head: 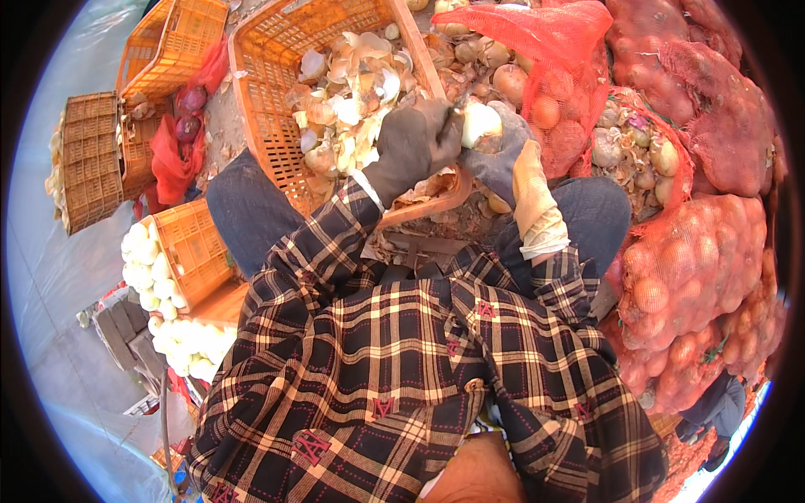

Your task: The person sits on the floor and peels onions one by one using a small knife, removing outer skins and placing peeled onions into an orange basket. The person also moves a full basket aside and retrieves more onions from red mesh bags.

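My right hand [500,157], in a grey and tan work glove, is closed around a partly peeled white onion [482,127]. Close against the onion's left side is my left hand [415,141], in a dark glove with curled fingers; a small dark thing shows near its fingertips, too blurred to name. Both hands are over the near right part of an orange plastic crate [261,119]. Dry onion skins and peelings [352,94] are heaped in that crate. Unpeeled onions [509,82] lie just beyond my right hand, beside an open red mesh bag [541,31].
Full mesh sacks of onions [692,270] are piled at the right. Peeled white onions [151,264] fill tilted orange crates [192,242] at the left. Further crates [94,163] and a red net with red onions [188,126] lie upper left. Part of another person [717,405] shows lower right.
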`<state>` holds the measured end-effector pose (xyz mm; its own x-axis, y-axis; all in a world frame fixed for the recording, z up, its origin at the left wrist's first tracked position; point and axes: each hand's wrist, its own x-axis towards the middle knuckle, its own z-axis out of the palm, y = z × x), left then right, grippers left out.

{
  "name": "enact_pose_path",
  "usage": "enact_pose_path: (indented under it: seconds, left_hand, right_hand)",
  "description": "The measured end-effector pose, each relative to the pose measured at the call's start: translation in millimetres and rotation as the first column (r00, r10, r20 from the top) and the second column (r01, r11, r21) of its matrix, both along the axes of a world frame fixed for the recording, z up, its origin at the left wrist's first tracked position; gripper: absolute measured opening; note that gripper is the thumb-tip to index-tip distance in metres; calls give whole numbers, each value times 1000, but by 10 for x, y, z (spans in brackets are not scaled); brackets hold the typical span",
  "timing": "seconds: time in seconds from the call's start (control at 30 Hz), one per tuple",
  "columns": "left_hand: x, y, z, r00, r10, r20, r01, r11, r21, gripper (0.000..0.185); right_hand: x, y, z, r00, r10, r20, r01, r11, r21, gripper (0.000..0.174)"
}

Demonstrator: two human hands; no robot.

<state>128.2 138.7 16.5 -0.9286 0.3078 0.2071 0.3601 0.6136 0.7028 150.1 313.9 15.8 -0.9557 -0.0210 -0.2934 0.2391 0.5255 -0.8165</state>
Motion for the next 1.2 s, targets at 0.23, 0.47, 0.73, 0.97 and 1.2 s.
enact_pose_path:
  seconds: [0.23,0.47,0.73,0.97,1.2]
  left_hand:
    - [-73,-79,19,920,116,375,-171,978,118,35]
    - [-2,-200,66,956,185,226,-166,981,-100,33]
    - [56,-804,-30,832,444,332,-344,883,-320,30]
    - [-25,-1129,45,687,561,462,-267,786,-557,43]
    - [182,-810,278,995,-101,-16,94,968,-233,28]
  right_hand:
    - [118,-62,3,986,-148,76,165,831,-531,70]
    - [188,-40,-133,984,-116,131,174,738,-652,66]
    - [257,-44,74,972,-200,122,217,571,-792,69]
    - [76,-72,-111,970,-241,-18,161,697,-699,78]
    - [108,-136,-390,960,-48,-275,-10,979,-204,85]
